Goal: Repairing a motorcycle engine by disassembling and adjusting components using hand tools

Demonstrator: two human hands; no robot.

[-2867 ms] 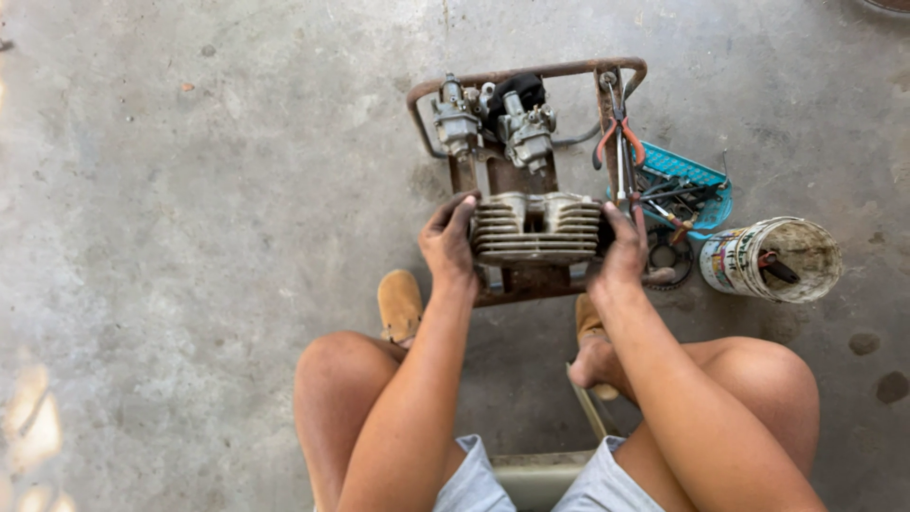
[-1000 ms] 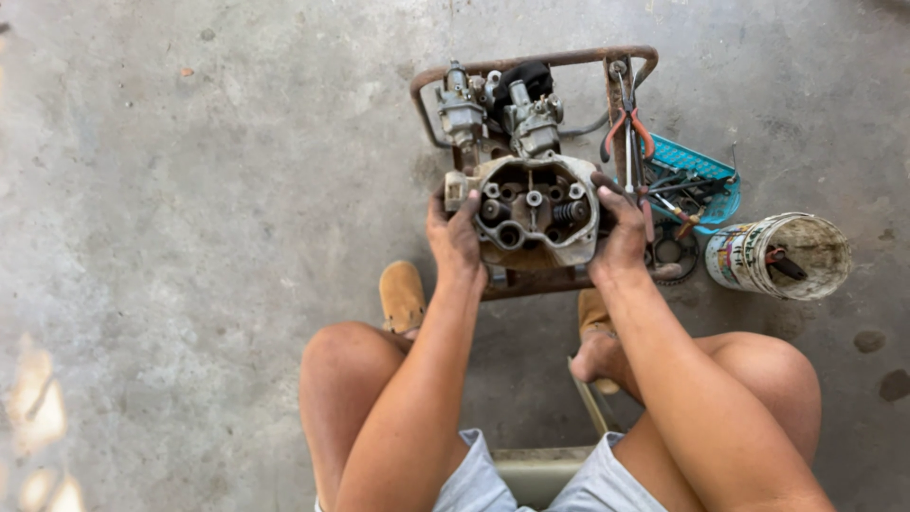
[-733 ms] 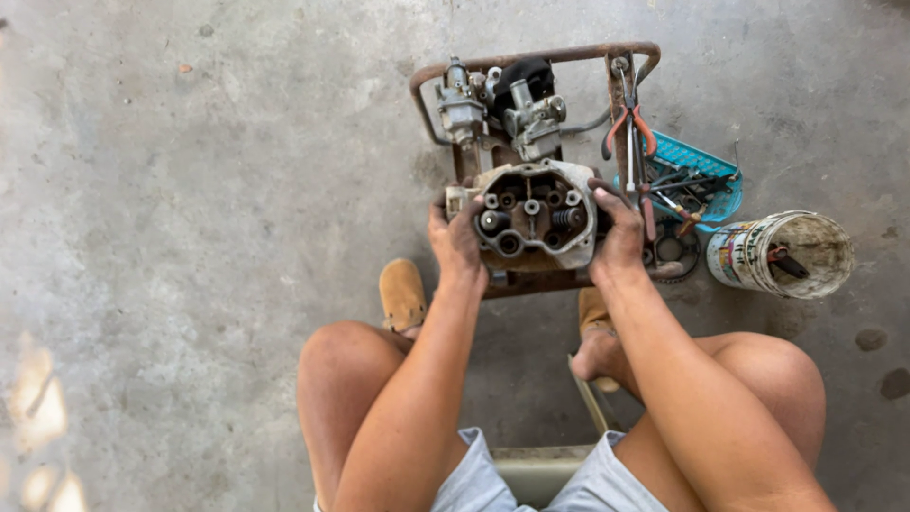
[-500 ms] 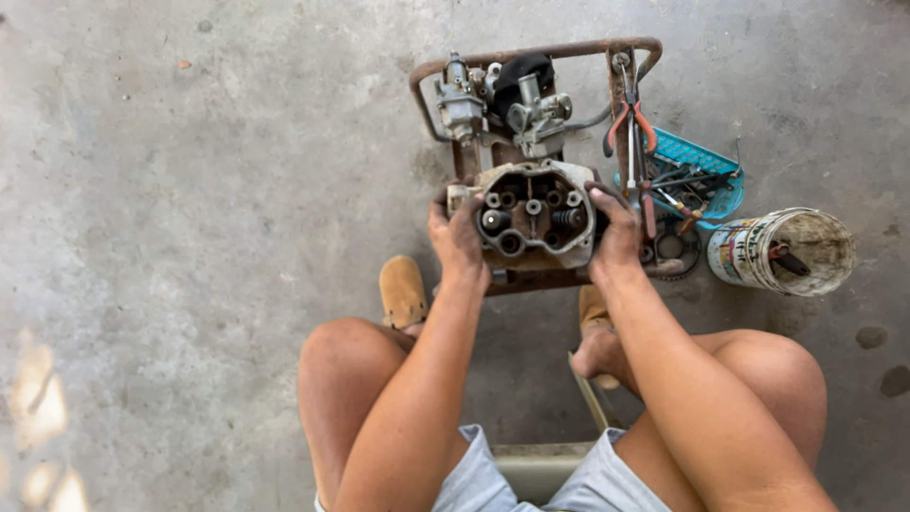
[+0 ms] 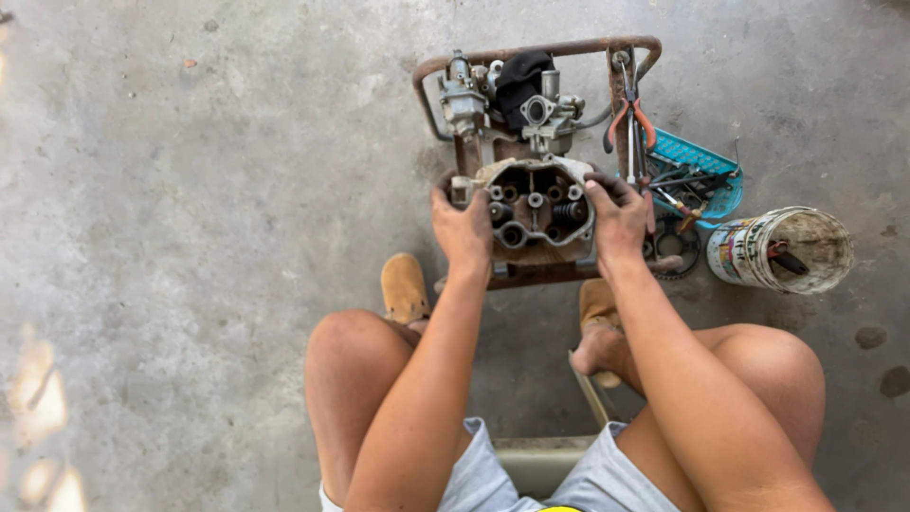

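Observation:
Both my hands grip a grey metal engine cylinder head (image 5: 538, 210) above a small rusty metal stand (image 5: 540, 49). Its open side faces up, showing valve springs and round holes. My left hand (image 5: 464, 230) clasps its left edge. My right hand (image 5: 620, 218) clasps its right edge. Two carburetors (image 5: 464, 93) and a black rag lie on the stand just beyond the head.
Pliers with red handles (image 5: 629, 118) hang at the stand's right rail. A teal basket of tools (image 5: 701, 175) and a tipped, dirty can (image 5: 779, 248) lie to the right on the concrete floor. My knees and sandalled feet are below the stand.
The cylinder head was finned side up earlier; it has been turned over so its open valve side faces up. Both hands stay on its edges.

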